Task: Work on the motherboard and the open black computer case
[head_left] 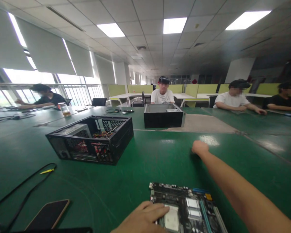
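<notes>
A dark motherboard (181,191) lies at the bottom middle, with pale slots, blue connectors and a light square socket (171,219) on it. My left hand (145,218) is on the board's left side, its fingers closed over the edge and one fingertip by the socket. The lower part of that hand is cut off by the frame. My right hand (200,147) reaches far forward, low over the green table (157,155). Its fingers are curled into a fist, and whatever they may hold is hidden.
An open black computer case (116,145) lies at the left; another case (163,119) stands farther back before a seated person (162,94). A phone (48,215) and a black cable (21,183) are at the lower left. Several other people sit around the table.
</notes>
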Demonstrator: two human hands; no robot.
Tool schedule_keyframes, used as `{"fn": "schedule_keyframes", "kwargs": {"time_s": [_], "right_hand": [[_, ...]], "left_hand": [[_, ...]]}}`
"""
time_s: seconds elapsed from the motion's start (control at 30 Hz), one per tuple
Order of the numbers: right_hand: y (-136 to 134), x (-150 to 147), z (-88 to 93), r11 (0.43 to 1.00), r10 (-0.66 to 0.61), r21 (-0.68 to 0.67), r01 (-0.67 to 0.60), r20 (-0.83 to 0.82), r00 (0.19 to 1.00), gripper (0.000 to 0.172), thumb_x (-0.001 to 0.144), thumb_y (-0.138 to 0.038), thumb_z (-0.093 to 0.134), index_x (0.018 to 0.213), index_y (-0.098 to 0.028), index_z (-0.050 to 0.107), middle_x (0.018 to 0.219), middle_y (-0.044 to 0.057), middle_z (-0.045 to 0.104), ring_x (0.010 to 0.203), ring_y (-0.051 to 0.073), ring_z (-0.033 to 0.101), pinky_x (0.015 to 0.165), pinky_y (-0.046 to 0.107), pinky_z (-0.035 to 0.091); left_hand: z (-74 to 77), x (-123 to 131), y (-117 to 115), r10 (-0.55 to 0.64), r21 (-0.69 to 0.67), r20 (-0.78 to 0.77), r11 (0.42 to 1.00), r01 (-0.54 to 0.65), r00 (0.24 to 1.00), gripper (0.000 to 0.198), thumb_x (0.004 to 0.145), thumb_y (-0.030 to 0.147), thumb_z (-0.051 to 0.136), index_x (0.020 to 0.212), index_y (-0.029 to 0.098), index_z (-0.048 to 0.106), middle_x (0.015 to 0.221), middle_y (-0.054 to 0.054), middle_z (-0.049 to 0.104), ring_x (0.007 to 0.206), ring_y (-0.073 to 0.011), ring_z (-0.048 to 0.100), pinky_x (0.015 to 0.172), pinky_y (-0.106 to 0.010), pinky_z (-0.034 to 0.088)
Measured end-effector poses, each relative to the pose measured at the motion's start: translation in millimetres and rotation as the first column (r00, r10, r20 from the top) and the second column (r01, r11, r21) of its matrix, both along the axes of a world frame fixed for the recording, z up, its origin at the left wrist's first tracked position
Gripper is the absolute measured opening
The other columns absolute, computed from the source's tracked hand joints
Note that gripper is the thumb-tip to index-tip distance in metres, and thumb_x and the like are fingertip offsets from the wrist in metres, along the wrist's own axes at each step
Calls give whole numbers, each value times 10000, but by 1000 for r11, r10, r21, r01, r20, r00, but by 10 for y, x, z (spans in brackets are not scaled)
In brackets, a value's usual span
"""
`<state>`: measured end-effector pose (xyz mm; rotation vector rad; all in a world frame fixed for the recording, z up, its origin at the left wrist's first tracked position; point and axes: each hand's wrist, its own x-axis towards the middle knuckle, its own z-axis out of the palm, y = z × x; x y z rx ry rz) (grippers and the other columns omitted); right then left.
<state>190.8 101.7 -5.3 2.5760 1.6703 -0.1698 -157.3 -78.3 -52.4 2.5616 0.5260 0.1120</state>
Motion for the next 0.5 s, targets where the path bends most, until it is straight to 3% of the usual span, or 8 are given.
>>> {"fn": "schedule_keyframes", "kwargs": {"time_s": [0.1,0.17,0.23,0.3,0.33,0.4,0.47,0.5], "right_hand": [[-368,-54,122,985,169,31,-169,2,986,269,894,-275,517,1067,-112,641,1123,164,620,1035,260,587,856,388,461],[-734,-174,163,936,351,46,-349,-44,935,258,871,-309,527,1056,-200,670,1106,99,648,1049,235,582,878,325,431],[-1104,-363,157,807,591,58,-588,-89,802,222,853,-355,540,1012,-290,680,1043,5,675,1024,192,583,872,272,418],[-1390,-579,120,643,766,76,-762,-53,640,192,841,-295,535,960,-270,684,969,5,688,970,191,586,818,266,435],[-1492,-680,93,594,803,84,-800,-8,596,194,837,-240,519,943,-241,681,939,26,689,945,200,586,784,271,447],[-1643,-854,13,616,772,119,-779,106,627,248,836,-144,465,967,-204,667,953,66,685,928,214,583,725,276,473],[-1789,-995,-139,668,693,191,-719,192,695,314,856,-141,437,1100,-183,631,1130,105,648,1006,244,571,719,302,508],[-1878,-1061,-256,655,690,224,-722,212,692,336,869,-182,445,1164,-189,606,1218,108,613,1048,264,563,714,320,527]], "left_hand": [[276,209,37,150,-73,56,987,-146,987,801,714,559,700,1391,319,346,1547,-95,171,1354,-343,284,1088,-490,284],[410,404,153,333,-52,131,943,-328,934,1004,641,585,741,1441,253,233,1550,-141,122,1362,-349,255,1077,-488,304],[492,605,305,428,72,163,893,-443,889,876,708,518,717,1413,210,297,1490,-159,291,1319,-328,334,1060,-475,323],[513,763,443,432,228,60,872,-434,900,455,816,379,632,1216,186,538,1237,-134,575,1163,-304,500,998,-457,375],[499,811,493,412,281,-9,876,-393,911,261,848,320,582,1067,184,619,1081,-110,648,1065,-289,559,954,-439,403],[433,836,546,402,335,-57,870,-362,914,149,878,243,507,873,193,648,934,-73,672,961,-257,595,891,-396,430],[344,794,550,432,340,15,846,-411,902,137,877,205,488,902,208,624,974,-51,661,967,-227,586,857,-345,442],[303,768,541,446,333,46,837,-435,894,139,869,188,491,944,217,605,998,-41,654,967,-215,583,837,-323,449]]}}
